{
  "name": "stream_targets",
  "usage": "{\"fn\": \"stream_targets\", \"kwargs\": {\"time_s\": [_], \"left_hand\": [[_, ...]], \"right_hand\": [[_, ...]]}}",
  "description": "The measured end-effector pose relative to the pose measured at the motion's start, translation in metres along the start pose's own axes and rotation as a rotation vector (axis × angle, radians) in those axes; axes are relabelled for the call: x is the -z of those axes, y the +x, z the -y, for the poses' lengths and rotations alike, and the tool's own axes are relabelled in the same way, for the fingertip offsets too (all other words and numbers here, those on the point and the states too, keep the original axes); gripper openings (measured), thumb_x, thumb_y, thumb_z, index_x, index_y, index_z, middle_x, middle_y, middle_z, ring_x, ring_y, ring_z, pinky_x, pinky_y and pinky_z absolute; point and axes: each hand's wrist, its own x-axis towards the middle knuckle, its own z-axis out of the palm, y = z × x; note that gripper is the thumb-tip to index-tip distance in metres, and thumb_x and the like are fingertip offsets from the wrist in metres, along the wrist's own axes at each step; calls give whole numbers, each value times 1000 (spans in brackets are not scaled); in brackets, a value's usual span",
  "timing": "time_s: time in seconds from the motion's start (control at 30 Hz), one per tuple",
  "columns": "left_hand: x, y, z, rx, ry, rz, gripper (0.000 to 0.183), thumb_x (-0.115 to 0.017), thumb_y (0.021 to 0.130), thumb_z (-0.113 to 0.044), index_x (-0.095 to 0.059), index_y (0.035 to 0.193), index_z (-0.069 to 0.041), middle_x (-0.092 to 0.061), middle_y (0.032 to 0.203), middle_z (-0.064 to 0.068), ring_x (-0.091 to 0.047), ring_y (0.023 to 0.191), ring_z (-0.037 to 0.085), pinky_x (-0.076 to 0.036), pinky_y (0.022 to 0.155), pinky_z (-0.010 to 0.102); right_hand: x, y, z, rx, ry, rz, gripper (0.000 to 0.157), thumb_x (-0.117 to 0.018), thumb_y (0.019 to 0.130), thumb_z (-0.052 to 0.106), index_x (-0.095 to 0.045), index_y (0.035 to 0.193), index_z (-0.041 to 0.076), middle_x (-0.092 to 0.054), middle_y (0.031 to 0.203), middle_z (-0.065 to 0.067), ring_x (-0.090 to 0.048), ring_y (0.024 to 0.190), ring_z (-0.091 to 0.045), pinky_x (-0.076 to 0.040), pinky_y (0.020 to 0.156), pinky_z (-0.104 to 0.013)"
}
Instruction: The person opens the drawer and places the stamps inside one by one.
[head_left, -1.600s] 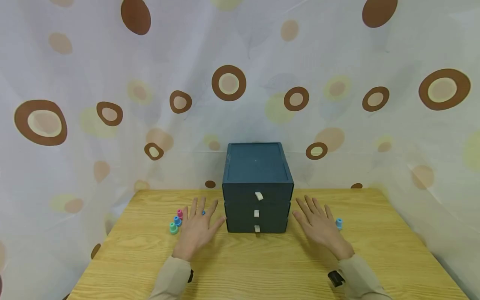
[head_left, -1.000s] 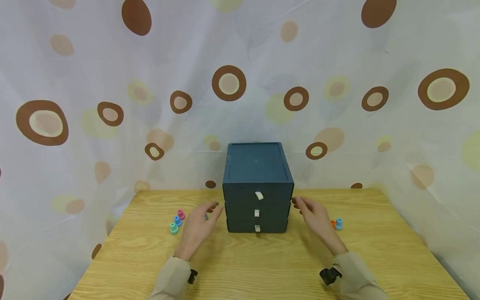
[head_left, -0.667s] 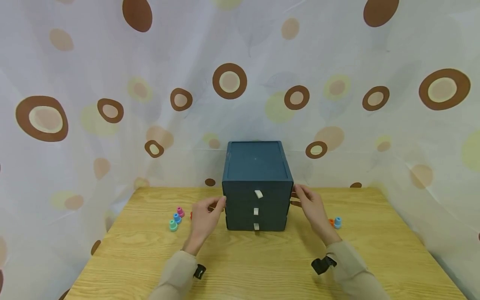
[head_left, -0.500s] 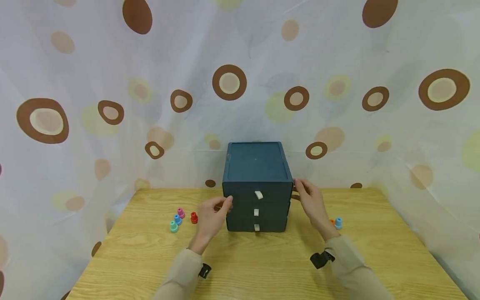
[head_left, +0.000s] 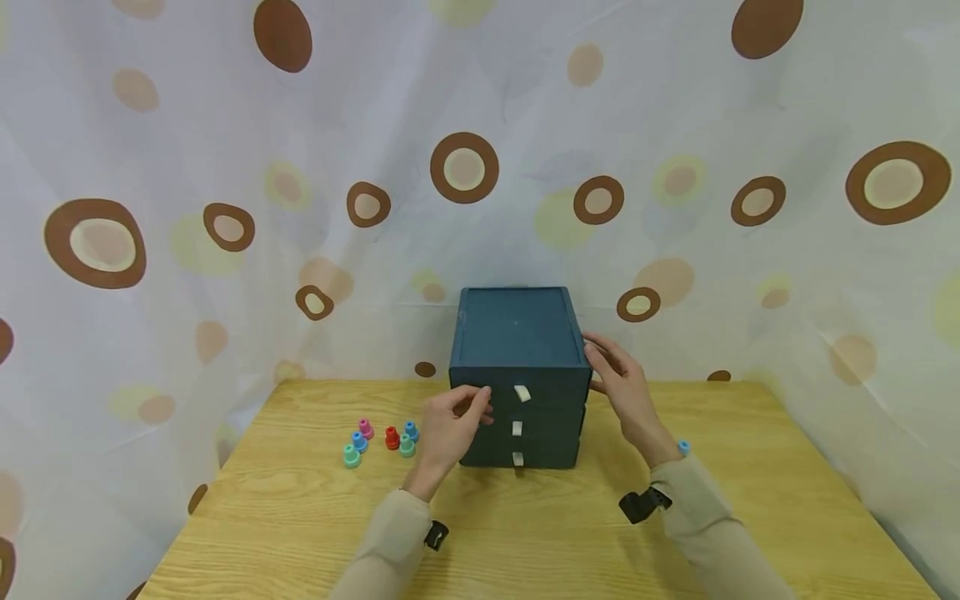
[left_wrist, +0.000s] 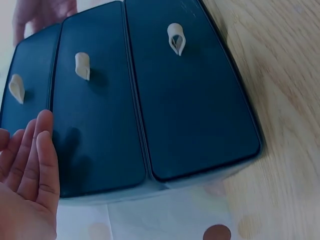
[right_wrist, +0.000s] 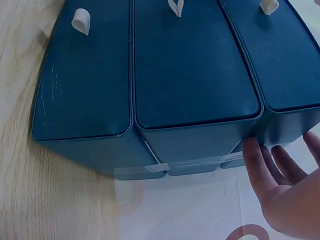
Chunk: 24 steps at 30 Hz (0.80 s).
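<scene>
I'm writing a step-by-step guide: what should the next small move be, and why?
Probably move the left hand to pinch the white looped tab on the top drawer of the dark-blue boxy cabinet: the hand is near that shut drawer but short of the tab, and the right hand, at the cabinet's right side, could steady it.

In front of you there was a pale sheet [head_left: 517, 250], which stood behind the table [head_left: 532, 542] and also along its left and right sides. You could see on it many brown rings [head_left: 464, 167] with lighter centres, and fainter spots [head_left: 667, 282] of beige and yellow. The sheet had some creases. The table surface showed yellowish wood grain, and the light was rather soft.
</scene>
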Motion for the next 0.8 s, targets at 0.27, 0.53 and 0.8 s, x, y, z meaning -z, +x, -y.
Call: {"fn": "stream_targets", "kwargs": {"time_s": [0.27,0.53,0.8], "left_hand": [[-17,2,-28,-111,-21,21,19,-73,87,-5,-73,104,3,-75,87,16,-73,72,27,-59,68,25],[-25,3,-42,-213,-67,32,21,-72,85,1,-73,105,7,-75,88,19,-73,73,26,-59,68,25],[-30,6,-32,-63,-61,66,22,-73,86,-5,-74,107,3,-75,92,17,-73,78,30,-58,69,23]], "right_hand": [[4,5,8,13,28,76,52,-46,104,39,-43,149,12,-32,159,-10,-31,145,-31,-40,106,-55],[5,6,8,8,27,96,51,-50,103,37,-48,145,8,-31,160,-9,-28,147,-33,-38,107,-60],[5,7,8,-42,58,84,53,-53,101,37,-48,146,8,-38,156,-11,-35,143,-27,-51,92,-28]]}}
